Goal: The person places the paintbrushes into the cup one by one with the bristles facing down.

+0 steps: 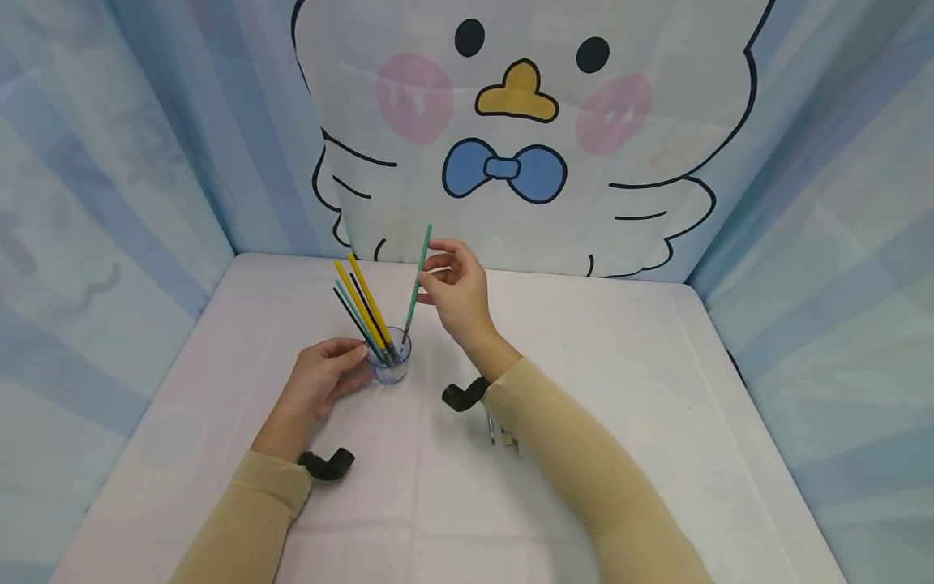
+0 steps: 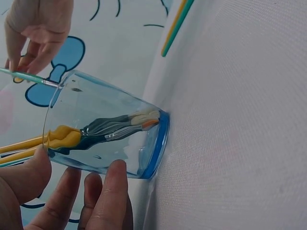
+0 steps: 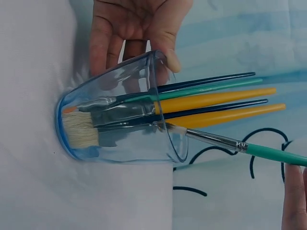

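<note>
My left hand (image 1: 328, 377) holds a clear blue-tinted plastic cup (image 1: 390, 374) by its left side, thumb at the rim and fingers along the wall. The cup stands upright on the table. Several paintbrushes lean inside it, bristles down, among them a yellow-handled brush (image 3: 220, 97) and dark and teal ones. Up and to the right, my right hand (image 1: 460, 292) pinches a teal paintbrush (image 1: 417, 284) by its handle. That brush points down, its bristle tip (image 3: 168, 127) at the cup's mouth. In the right wrist view only a few fingers of this hand show.
Partly hidden under my right sleeve, more brushes (image 1: 492, 430) lie on the white tablecloth (image 1: 409, 487). Their yellow and teal handles (image 2: 176, 28) show in the left wrist view. A curtain with a cartoon face (image 1: 518, 227) hangs behind the table's back edge.
</note>
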The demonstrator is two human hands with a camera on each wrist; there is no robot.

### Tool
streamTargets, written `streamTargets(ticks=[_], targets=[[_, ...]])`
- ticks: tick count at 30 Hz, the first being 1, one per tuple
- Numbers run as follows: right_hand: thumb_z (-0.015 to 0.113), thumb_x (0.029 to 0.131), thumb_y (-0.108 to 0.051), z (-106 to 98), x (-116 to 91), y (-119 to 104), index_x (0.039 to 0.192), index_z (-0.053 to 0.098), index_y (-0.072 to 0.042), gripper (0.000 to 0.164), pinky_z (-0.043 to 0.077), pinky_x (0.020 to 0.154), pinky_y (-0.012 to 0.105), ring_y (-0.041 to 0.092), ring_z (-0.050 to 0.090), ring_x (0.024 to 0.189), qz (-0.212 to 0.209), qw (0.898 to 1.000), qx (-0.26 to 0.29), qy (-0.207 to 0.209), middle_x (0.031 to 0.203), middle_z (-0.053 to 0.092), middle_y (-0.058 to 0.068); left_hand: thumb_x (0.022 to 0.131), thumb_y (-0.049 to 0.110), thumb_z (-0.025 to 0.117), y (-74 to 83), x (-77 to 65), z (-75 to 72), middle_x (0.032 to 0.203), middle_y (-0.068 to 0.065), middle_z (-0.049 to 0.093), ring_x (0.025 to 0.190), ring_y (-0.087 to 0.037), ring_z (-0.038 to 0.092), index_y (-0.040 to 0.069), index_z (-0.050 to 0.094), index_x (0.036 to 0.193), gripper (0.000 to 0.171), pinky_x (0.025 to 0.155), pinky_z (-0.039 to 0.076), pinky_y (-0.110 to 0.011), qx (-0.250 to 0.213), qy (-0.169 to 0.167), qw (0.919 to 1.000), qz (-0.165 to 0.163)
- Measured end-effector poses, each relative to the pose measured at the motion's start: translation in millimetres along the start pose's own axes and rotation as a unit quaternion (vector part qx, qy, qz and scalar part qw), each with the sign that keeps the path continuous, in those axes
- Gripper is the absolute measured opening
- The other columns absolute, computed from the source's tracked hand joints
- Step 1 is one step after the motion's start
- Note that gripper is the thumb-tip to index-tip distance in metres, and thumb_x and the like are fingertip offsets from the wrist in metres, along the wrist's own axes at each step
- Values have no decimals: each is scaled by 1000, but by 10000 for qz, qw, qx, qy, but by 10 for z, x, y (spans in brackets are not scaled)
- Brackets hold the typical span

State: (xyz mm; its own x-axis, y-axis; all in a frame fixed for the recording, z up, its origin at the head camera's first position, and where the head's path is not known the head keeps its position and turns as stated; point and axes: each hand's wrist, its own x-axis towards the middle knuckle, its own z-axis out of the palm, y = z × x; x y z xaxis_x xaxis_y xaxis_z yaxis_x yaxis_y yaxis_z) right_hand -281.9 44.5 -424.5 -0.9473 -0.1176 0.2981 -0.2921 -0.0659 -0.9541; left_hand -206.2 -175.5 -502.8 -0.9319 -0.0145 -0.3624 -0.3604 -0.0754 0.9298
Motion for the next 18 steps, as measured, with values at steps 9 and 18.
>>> streamTargets(ticks=[9, 18], targets=[[69, 99, 5, 139, -6, 157, 138, 66, -12, 43, 68, 86, 62, 14, 67, 86, 274, 9984, -396, -281, 105, 65, 6, 105, 22, 73, -4, 7, 0, 126, -6, 63, 108, -14, 66, -2, 61, 143, 46, 94, 68, -30, 18, 15, 10000, -13], [70, 101, 1, 258, -18, 287, 138, 70, -15, 41, 72, 80, 41, 16, 68, 87, 396, 9947, -857, -412, 106, 69, 10, 105, 23, 73, -10, 24, 9, 128, -6, 64, 107, -14, 66, -1, 62, 142, 46, 96, 67, -32, 33, 50, 10000, -37]])
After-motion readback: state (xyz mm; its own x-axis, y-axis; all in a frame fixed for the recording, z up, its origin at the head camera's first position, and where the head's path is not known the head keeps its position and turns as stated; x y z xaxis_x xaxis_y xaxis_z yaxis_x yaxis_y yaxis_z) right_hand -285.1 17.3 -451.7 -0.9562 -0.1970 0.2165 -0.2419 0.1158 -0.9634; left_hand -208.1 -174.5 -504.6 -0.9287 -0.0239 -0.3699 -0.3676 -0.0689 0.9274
